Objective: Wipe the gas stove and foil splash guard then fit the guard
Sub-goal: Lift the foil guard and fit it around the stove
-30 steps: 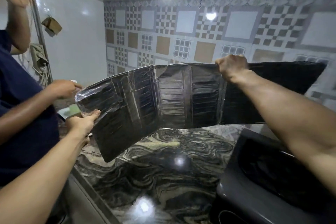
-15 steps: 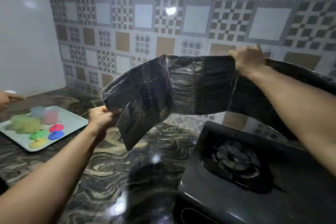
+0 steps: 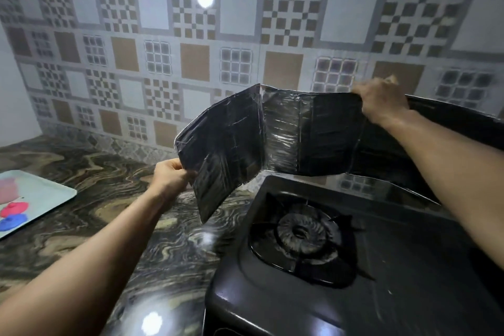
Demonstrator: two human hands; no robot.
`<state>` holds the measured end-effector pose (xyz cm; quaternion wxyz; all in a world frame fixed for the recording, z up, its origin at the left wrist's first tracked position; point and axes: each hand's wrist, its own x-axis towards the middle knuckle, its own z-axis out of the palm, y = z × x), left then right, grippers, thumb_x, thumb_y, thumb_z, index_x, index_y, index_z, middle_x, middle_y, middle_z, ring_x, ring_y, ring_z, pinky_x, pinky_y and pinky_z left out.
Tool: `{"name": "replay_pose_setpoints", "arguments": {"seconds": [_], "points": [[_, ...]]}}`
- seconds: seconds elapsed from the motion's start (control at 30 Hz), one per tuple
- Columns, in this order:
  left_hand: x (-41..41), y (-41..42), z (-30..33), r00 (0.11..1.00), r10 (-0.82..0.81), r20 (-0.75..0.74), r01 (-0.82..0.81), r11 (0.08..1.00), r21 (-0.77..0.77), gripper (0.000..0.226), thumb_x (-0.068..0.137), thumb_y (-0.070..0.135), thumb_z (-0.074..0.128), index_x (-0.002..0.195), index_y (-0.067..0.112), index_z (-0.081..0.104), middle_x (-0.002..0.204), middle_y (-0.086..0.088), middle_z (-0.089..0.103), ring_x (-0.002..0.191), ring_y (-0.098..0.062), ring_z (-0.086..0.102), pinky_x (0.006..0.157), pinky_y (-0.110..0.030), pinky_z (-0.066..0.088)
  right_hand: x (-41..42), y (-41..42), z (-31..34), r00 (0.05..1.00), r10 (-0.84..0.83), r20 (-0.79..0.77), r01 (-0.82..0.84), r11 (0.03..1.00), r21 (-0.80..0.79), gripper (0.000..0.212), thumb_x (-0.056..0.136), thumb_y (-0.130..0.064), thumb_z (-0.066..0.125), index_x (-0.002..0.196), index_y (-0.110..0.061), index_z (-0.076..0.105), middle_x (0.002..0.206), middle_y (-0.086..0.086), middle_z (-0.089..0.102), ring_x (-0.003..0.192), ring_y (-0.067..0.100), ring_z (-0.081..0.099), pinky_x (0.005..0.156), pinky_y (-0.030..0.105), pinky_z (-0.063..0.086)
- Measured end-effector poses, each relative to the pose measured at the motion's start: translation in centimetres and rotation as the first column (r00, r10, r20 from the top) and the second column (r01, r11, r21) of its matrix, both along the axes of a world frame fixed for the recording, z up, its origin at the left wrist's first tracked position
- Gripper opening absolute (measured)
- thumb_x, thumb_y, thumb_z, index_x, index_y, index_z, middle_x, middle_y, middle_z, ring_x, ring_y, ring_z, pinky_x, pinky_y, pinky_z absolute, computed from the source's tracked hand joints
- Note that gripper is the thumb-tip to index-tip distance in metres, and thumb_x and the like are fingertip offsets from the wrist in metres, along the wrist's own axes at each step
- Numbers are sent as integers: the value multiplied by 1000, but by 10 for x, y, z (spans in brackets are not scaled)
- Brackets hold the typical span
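Marbled counter point(image 3: 114, 185) with tray point(image 3: 49, 194) beside stove point(image 3: 327, 281); foil guard point(image 3: 272, 133) gripped by left hand point(image 3: 170, 179) and right hand point(image 3: 381, 102).

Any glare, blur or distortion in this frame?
Head view: lamp glare spots on the glossy marbled stone countertop and patterned wall tiles; motion blur smears the right hand gripping the crinkled foil splash guard; wide-angle bending curves the edges.
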<state>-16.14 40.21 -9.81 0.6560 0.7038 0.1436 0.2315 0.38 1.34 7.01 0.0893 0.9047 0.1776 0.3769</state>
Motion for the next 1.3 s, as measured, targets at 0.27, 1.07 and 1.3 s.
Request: {"name": "replay_pose_setpoints", "arguments": {"seconds": [0.27,1.07,1.3], "points": [[35,-33,-25,995,-9,-97,13,999,33,32,71,-15,71,50,8,63,45,3,54,57,-16,44,62,-36,39,23,-42,-41,992,-95,-86,93,995,-33,29,83,1,51,97,-17,69,94,13,69,92,33,60,88,41,35],[34,-71,-40,978,205,-28,-193,951,241,29,59,32,60,56,3,57,57,-2,45,54,-11,37,53,-31,37,74,-56,-101,958,-109,-266,173,957,232,13,91,-10,61,103,-11,66,98,21,67,88,37,61,64,33,40],[25,-85,-42,990,-139,-15,139,965,223,11,54,12,51,58,11,41,46,10,37,44,-3,31,43,-21,25,68,-63,-102,929,-90,-358,212,924,319,25,86,-1,65,105,-15,71,108,19,67,98,37,61,74,35,47]]}}
